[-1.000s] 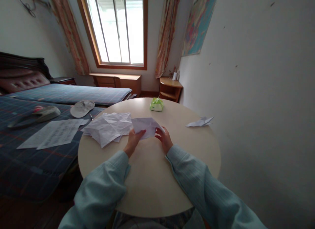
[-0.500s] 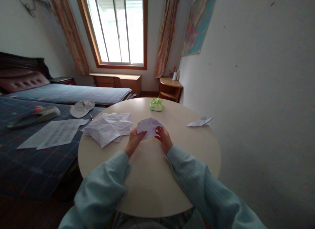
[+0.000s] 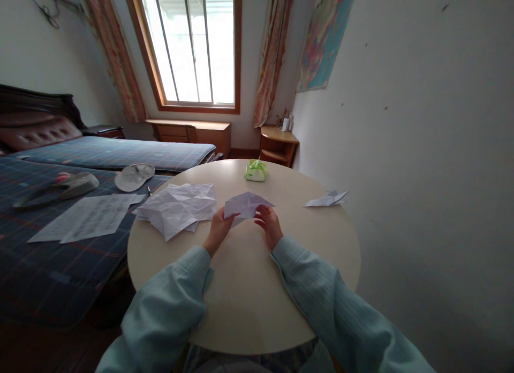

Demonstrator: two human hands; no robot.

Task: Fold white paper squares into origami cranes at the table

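A partly folded sheet of white paper (image 3: 244, 203) is held up between my two hands, over the middle of the round table (image 3: 249, 287). My left hand (image 3: 219, 228) is closed on its left edge, thumb on the near side. At the right side, my right hand (image 3: 270, 224) pinches the paper with its fingers bent, and a pointed flap sticks out past the fingertips. Some of the paper's underside is hidden by my hands. To the left lies a pile of creased white sheets (image 3: 180, 204). A folded paper piece (image 3: 327, 199) rests near the table's right edge.
A green tissue pack (image 3: 256, 170) stands at the table's far side. The bed (image 3: 48, 276) on the left bears printed sheets (image 3: 94, 218), a pale cap (image 3: 134, 177) and a grey object (image 3: 78, 184). A wall (image 3: 425, 164) rises on the right.
The right part of the paper has opened out into a point reaching further right past my right fingers. My left hand has hardly moved.
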